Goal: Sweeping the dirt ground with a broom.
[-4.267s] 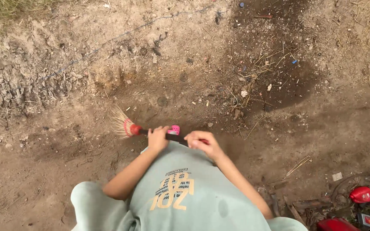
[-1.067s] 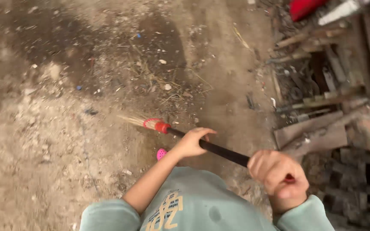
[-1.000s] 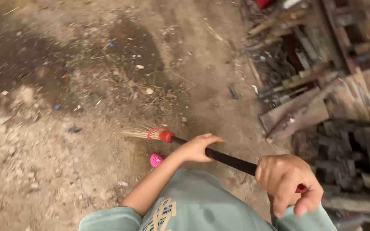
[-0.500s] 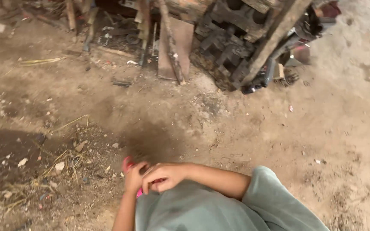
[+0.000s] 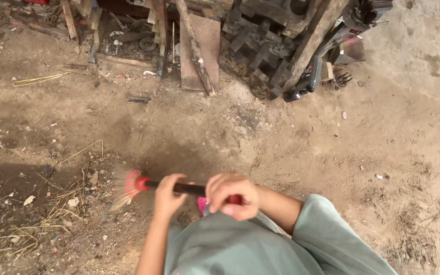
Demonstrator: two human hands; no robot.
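Note:
I hold a short broom with a dark handle (image 5: 189, 188), a red collar and straw bristles (image 5: 122, 186) that point left and blur just above the dirt. My left hand (image 5: 168, 196) grips the handle close to the red collar. My right hand (image 5: 231, 196) is closed around the handle's red end, near my chest. Below the hands a pink shoe tip (image 5: 202, 204) shows. My pale green shirt (image 5: 260, 244) fills the bottom of the view. Dry straw and small scraps of litter (image 5: 52, 214) lie on dark ground left of the bristles.
A heap of scrap wood planks (image 5: 197, 48), dark metal parts (image 5: 260, 56) and leaning posts lines the top edge. Packed sandy ground (image 5: 383, 142) stretches to the right. A dark damp patch (image 5: 6, 188) lies at the left.
The view has swung round from open dirt to the scrap heap. The broom went from angled forward to lying across my body with bristles to the left, and my hands drew close together.

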